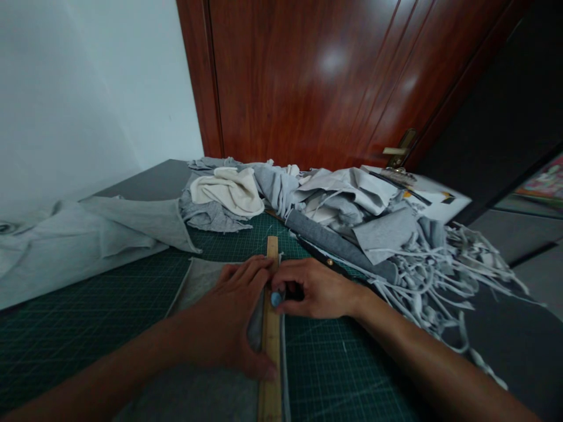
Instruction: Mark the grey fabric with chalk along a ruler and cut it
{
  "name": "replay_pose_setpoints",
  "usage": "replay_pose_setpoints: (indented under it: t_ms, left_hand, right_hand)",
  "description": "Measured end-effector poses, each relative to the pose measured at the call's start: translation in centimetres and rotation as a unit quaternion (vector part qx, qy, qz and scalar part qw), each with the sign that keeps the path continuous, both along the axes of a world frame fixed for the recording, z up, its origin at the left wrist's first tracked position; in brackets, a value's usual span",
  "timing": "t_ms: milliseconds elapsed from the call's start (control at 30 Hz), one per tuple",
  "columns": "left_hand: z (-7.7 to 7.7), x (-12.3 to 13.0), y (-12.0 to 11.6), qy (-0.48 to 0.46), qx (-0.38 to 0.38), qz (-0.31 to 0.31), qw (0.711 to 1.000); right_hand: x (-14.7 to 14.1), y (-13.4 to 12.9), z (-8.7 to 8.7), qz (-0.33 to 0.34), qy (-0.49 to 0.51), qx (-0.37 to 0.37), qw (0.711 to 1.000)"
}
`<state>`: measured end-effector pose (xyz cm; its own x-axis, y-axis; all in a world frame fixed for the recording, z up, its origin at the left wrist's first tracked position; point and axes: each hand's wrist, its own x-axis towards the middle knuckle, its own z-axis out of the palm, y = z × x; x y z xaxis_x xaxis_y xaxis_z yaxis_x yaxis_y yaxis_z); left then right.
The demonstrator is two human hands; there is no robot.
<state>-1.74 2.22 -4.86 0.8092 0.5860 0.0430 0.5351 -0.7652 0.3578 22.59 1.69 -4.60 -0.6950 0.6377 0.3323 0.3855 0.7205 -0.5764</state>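
Wooden ruler (271,335) lies on grey fabric piece (197,394), under relaxed left hand (235,310); right hand (310,287) pinches small blue object (275,299) over it.
Right of the ruler, narrow fabric margin shows, cut or uncut I cannot tell; farther right, many loose strips (433,299) are already separate.

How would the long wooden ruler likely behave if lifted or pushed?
The wooden ruler would probably feel stiff, since it runs straight along its visible length. It is likely light, being a narrow, wooden-looking strip. Pushed sideways, it may drag or ruck the soft-looking grey cloth beneath it.
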Motion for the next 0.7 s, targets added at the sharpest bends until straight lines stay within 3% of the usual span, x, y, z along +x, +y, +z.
replay_pose_setpoints:
  t_ms: [500,700]
  left_hand:
    - [-1.1,-0.3,0.6,-0.043,-0.026,-0.003,0.999]
    - [-1.4,-0.2,0.7,-0.052,-0.044,0.002,0.998]
  right_hand:
    - [0.1,-0.1,-1.5,-0.067,0.062,-0.015,0.996]
    - [0.3,0.1,-1.8,-0.088,0.067,-0.056,0.992]
